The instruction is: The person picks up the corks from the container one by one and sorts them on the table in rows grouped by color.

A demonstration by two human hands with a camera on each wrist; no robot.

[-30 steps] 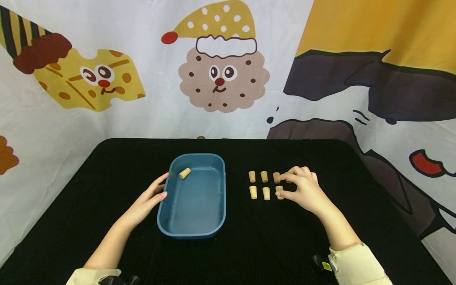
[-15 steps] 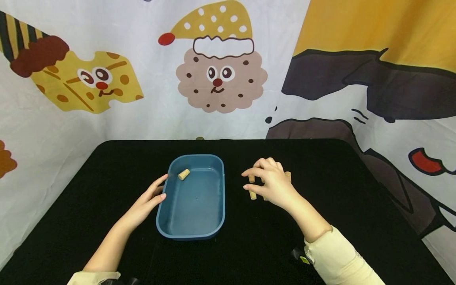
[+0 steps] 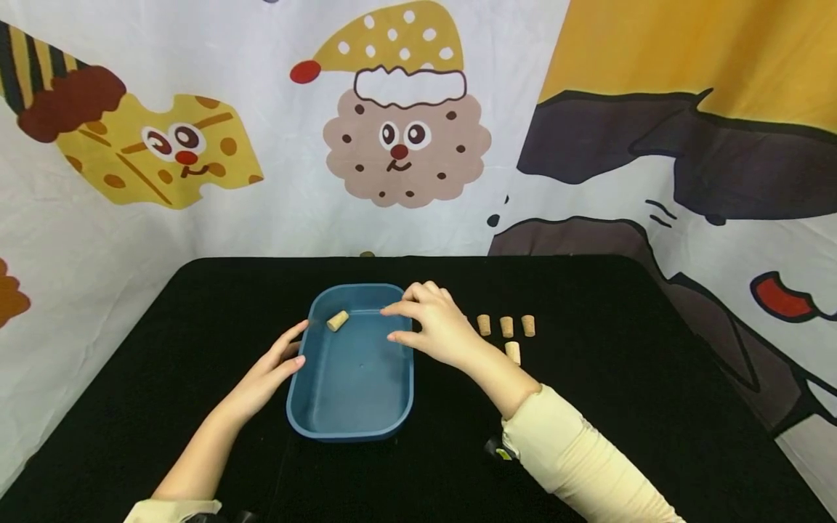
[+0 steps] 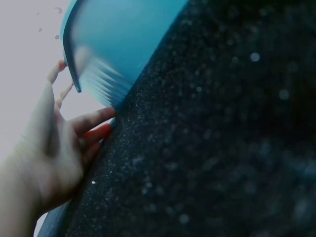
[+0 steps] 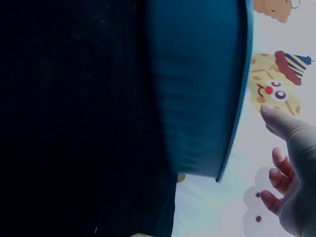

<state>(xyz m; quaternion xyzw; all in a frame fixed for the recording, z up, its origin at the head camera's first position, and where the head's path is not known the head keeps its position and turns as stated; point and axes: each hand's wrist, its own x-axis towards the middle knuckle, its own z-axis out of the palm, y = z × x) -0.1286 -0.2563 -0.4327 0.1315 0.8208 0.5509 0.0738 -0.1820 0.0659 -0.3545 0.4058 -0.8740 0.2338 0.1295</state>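
Observation:
A blue rectangular tray (image 3: 349,434) lies on the black cloth, with one pale cork stopper (image 3: 337,320) tipped over near its back left corner. Fingers of my left hand (image 3: 271,363) touch the left side of the tray; the left wrist view has this hand (image 4: 59,153) against the tray's ribbed wall (image 4: 106,79). My right hand (image 3: 438,327) hovers over the tray's right rim, thumb and forefinger apart, and no object shows between them. In the right wrist view this hand (image 5: 291,168) is beside the tray's rim (image 5: 242,94), its thumb extended.
Right of the tray stand a back row of darker corks (image 3: 506,327) and one paler cork (image 3: 513,353) in front. My right hand and forearm may cover others. Black cloth (image 3: 588,305) surrounds them, and a printed curtain (image 3: 275,232) hangs behind.
My right hand has swept leftward from the right end of the cork rows to above the tray's right rim. The corks now in sight, the left hand and the tray stay put.

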